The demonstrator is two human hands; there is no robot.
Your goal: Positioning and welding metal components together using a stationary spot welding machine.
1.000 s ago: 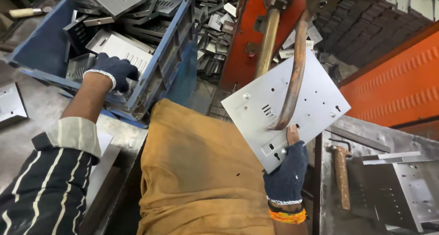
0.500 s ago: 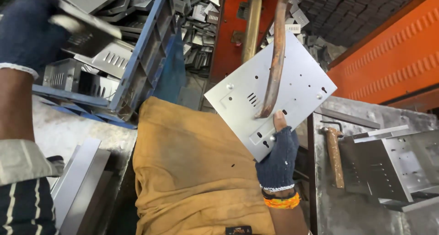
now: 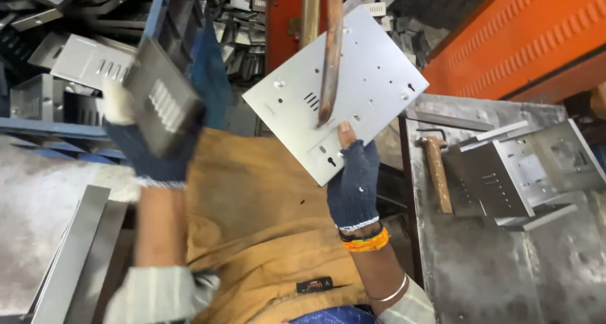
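Your right hand (image 3: 353, 182), in a dark fingerless glove, pinches the lower edge of the flat metal plate (image 3: 344, 90), thumb on its face, holding it tilted up under the copper rod (image 3: 330, 53) whose tip sits on the plate near its middle slots. Keep the plate steady and square against that tip, and keep your thumb well back from it.

Your left hand (image 3: 148, 141), also gloved, is closed around a small slotted metal piece (image 3: 161, 103), lifted just in front of the blue crate (image 3: 158, 21) full of similar parts. The piece is blurred, so its exact shape is hard to tell. Hold it level and clear of the crate's rim.

On the bench (image 3: 480, 273) to your right lie a hammer (image 3: 437, 172) and a folded metal bracket (image 3: 524, 172), well apart from both hands.
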